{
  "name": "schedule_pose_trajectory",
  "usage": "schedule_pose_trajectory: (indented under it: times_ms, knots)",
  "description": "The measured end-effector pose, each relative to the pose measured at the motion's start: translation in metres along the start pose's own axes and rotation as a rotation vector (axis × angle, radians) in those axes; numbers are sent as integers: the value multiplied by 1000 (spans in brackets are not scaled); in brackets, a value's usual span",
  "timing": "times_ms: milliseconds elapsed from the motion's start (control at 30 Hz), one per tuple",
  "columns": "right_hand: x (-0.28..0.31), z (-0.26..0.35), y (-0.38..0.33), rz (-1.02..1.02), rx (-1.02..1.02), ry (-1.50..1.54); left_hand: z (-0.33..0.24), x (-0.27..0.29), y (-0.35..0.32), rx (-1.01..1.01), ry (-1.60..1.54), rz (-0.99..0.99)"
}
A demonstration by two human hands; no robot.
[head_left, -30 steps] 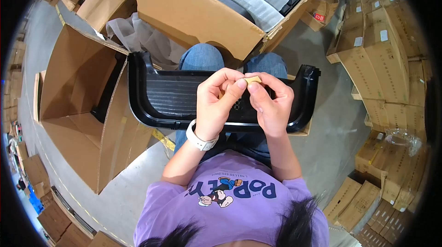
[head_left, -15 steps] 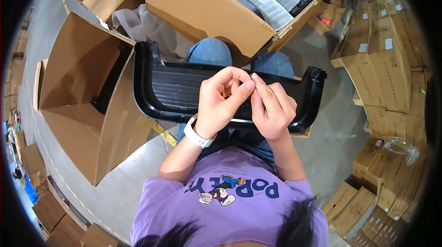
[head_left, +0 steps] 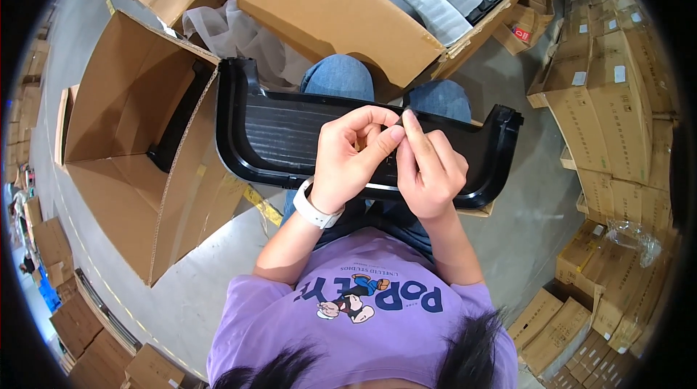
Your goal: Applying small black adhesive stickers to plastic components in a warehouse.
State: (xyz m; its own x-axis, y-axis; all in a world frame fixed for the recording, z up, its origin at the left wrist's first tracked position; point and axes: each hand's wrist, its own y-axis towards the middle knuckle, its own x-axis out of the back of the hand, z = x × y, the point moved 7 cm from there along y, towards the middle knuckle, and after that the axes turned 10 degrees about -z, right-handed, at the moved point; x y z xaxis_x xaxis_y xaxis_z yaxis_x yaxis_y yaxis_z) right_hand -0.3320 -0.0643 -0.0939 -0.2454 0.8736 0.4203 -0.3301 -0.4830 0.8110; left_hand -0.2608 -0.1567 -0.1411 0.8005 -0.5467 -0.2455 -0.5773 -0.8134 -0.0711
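Note:
A long black plastic panel (head_left: pixel 290 138) with a ribbed face lies across my lap, its ends curving up at left and right. My left hand (head_left: pixel 348 157), with a white watch on the wrist, and my right hand (head_left: pixel 428 168) meet fingertip to fingertip over the panel's far edge near its middle. They pinch a small tan piece (head_left: pixel 361 144) that is mostly hidden by the fingers. Whether the piece touches the panel I cannot tell.
An open brown carton (head_left: pixel 123 149) with a black part inside stands at my left. A large carton (head_left: pixel 348 19) of foam-wrapped black parts stands beyond my knees. Stacked flat cartons (head_left: pixel 617 99) fill the right side. The floor (head_left: pixel 523 200) is grey concrete.
Both hands have moved down from above the panel to its far edge. The tan piece, plainly visible one second ago, is now almost covered by the fingers.

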Motion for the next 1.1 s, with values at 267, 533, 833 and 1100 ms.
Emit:
schedule_pose_trajectory:
  times_ms: [267,533,833,1100]
  knots:
    - [-2,-8,-7,-21,-441,347,12,5,3,-31,-260,72]
    - [2,-9,-6,-57,-489,508,11,3,-2,-96,-357,40]
    - [3,-13,-9,-78,-528,537,18,2,-4,-98,-350,-1]
    - [4,-15,-8,-106,-495,522,22,-4,-5,-42,-394,-33]
